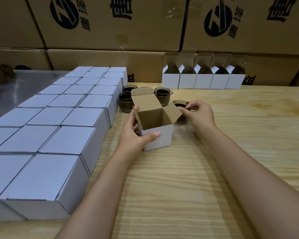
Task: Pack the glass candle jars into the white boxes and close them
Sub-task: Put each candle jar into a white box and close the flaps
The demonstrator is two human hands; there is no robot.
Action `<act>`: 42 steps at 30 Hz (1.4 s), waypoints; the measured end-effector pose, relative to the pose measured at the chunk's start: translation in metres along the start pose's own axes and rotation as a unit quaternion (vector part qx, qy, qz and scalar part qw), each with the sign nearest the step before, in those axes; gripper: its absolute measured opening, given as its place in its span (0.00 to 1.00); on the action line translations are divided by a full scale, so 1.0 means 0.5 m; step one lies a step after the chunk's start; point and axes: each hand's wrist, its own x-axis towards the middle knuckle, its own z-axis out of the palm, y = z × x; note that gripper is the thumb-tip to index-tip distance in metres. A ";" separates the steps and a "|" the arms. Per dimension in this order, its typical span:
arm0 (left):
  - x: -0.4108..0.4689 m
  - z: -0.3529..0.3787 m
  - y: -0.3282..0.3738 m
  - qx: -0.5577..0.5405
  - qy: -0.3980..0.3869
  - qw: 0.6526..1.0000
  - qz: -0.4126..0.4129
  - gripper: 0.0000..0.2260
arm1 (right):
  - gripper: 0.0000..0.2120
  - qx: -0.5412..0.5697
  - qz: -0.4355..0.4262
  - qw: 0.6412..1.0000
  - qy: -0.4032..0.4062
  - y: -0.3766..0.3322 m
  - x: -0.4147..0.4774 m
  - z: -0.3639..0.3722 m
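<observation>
An open white box (160, 138) with a brown inside stands on the wooden table (214, 169), flaps up and nothing inside it. My left hand (136, 133) grips its left side, thumb across the front. My right hand (198, 116) pinches the rim of a dark glass candle jar (179, 105) just right of the box, behind its right flap. More jars stand behind the box: one (162, 94) at the back right, two (125, 101) at the back left.
Several closed white boxes (59, 131) fill the table's left side in rows. A row of open white boxes (203, 81) stands at the back right. Large brown cartons (110, 23) form a wall behind.
</observation>
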 end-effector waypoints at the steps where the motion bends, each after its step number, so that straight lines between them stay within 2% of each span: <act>1: 0.000 0.000 0.001 -0.008 -0.002 1.000 0.000 0.48 | 0.12 -0.001 0.003 1.000 0.002 -0.005 0.002 -0.014; 5: 0.000 -0.001 0.002 -0.020 -0.015 1.000 -0.006 0.47 | 0.12 0.018 -0.009 1.000 -0.008 -0.056 0.016 -0.081; 7: 0.000 -0.001 0.003 -0.024 -0.023 0.999 -0.004 0.43 | 0.11 0.022 -0.031 0.999 -0.030 -0.097 0.019 -0.112; 11: 0.001 0.000 0.001 -0.021 -0.039 0.999 0.001 0.29 | 0.09 0.050 -0.093 0.986 -0.130 -0.168 0.001 -0.134; 14: 0.001 0.000 0.001 -0.020 -0.050 0.999 0.001 0.27 | 0.07 0.082 -0.121 0.964 -0.220 -0.196 -0.024 -0.120; 17: 0.002 -0.001 0.002 -0.025 -0.062 0.998 0.002 0.27 | 0.07 0.050 -0.128 0.945 -0.298 -0.206 -0.040 -0.100; 21: 0.004 -0.003 0.002 -0.041 -0.066 0.997 -0.011 0.29 | 0.08 -0.067 -0.145 0.920 -0.357 -0.204 -0.050 -0.083; 25: 0.005 -0.002 0.000 -0.050 -0.076 0.996 -0.002 0.26 | 0.06 -0.125 -0.163 0.904 -0.376 -0.188 -0.059 -0.071; 29: 0.004 -0.001 0.001 -0.057 -0.081 0.995 0.006 0.28 | 0.02 -0.177 -0.217 0.878 -0.389 -0.174 -0.069 -0.054; 35: 0.004 0.003 0.002 -0.063 -0.071 0.995 0.018 0.29 | 0.04 -0.269 -0.294 0.837 -0.376 -0.167 -0.075 -0.043; 42: 0.002 0.004 0.009 -0.046 -0.083 0.995 0.042 0.29 | 0.09 -0.294 -0.315 0.833 -0.348 -0.150 -0.093 -0.041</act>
